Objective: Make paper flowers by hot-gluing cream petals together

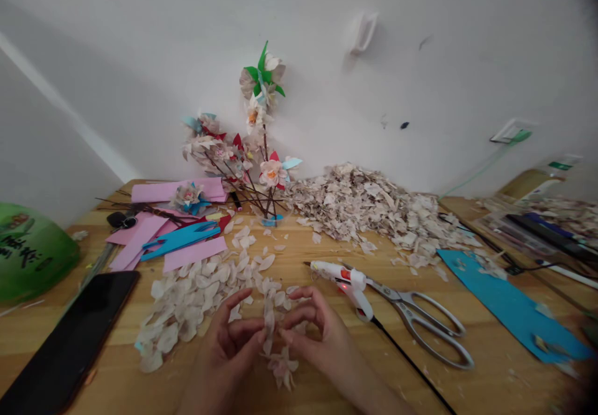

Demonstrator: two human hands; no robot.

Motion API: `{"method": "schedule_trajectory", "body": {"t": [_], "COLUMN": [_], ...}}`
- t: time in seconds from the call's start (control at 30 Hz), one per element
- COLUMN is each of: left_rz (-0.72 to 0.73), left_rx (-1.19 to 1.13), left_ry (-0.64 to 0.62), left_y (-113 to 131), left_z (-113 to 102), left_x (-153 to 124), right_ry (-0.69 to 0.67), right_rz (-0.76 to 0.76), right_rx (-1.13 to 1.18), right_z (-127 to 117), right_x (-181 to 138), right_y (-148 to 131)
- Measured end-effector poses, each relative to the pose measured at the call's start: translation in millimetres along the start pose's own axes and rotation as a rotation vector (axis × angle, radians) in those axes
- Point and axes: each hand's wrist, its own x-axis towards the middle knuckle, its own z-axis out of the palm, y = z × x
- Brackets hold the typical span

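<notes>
Both my hands meet low in the middle of the head view around a pale, thin petal [268, 316]. My left hand [232, 345] pinches it from the left between thumb and fingers. From the other side, my right hand [321, 337] has thumb and fingertips closed at the petal's edge. Just below my fingertips lies a small pale pink-white flower [282, 368]. A spread of loose whitish petals [191, 296] covers the wood to the left and beyond my hands.
Right of my hands lie a white glue gun [348, 284] with a lit red light, and scissors [415, 321]. Behind are a petal heap [369, 206] and flowered twigs [268, 172]. Left are a black phone [70, 340] and pink paper [194, 254]; blue sheet [509, 306] lies right.
</notes>
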Motion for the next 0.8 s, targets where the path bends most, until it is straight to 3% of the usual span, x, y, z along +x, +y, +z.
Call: {"method": "schedule_trajectory", "body": {"t": [0.1,0.2,0.3,0.43,0.63,0.8], "left_rz": [0.071,0.129,0.165,0.135,0.08,0.092], "left_rx": [0.141,0.301,0.377,0.313,0.125,0.129], "left_ry": [-0.041,-0.079,-0.072,-0.06,0.005,0.161], "left_y": [5,6,5,-2,-8,3], "left_z": [0,1,0,-2,-9,-17], "left_x": [-3,-6,-6,-1,5,7], "right_ry": [-0.006,-0.057,-0.007,0.075,0.045,0.071], "right_rz": [-0.052,-0.012,0.011,0.013,0.012,-0.233], "right_rx": [-0.005,0.067,0.13,0.144,0.08,-0.058], "right_z": [-3,0,6,11,7,-11], "right_x": [-2,-1,0,2,0,-25], "right_y": [-5,-1,5,5,0,-29]}}
